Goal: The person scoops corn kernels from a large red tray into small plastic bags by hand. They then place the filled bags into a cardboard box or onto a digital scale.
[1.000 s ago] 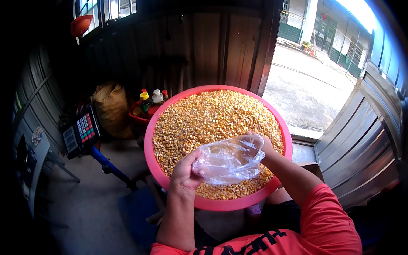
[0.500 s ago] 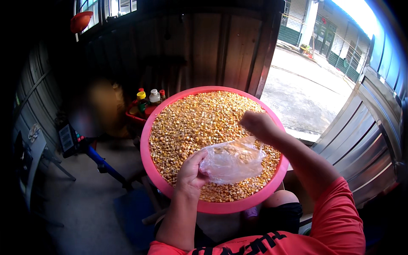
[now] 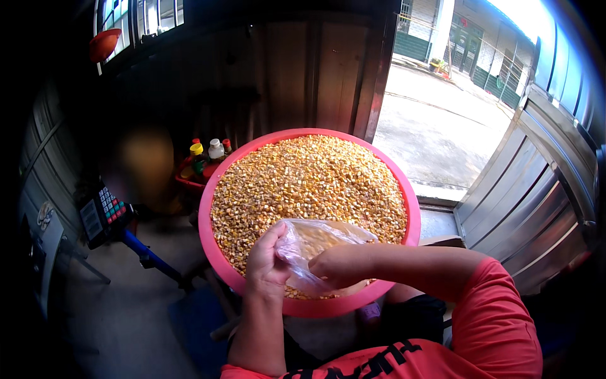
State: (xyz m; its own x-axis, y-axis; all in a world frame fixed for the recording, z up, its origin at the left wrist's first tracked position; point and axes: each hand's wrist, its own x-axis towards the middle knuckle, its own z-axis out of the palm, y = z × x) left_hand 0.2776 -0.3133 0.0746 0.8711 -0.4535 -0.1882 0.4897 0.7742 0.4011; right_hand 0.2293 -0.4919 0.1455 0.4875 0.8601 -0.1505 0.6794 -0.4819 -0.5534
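Observation:
A wide pink tub [image 3: 413, 211] is heaped with dried yellow corn kernels [image 3: 309, 177]. Over its near side, my left hand [image 3: 266, 260] grips the edge of a clear plastic bag [image 3: 303, 243], fingers closed on the film. My right hand [image 3: 338, 265] reaches into the bag's mouth. Its fingers are hidden in the bag, so whether they hold anything does not show. Some kernels appear through or inside the thin plastic.
Left of the tub stands a platform scale with a keypad display [image 3: 104, 211] on a blue post [image 3: 148, 252]. Bottles [image 3: 216, 149] sit in a red basket behind it. A metal door [image 3: 524, 196] stands at the right, beside an opening onto a sunlit yard [image 3: 435, 120].
My right hand has come down from above the kernels and moved left into the bag. My left hand has shifted slightly left, still gripping the bag. The whole view has shifted a little.

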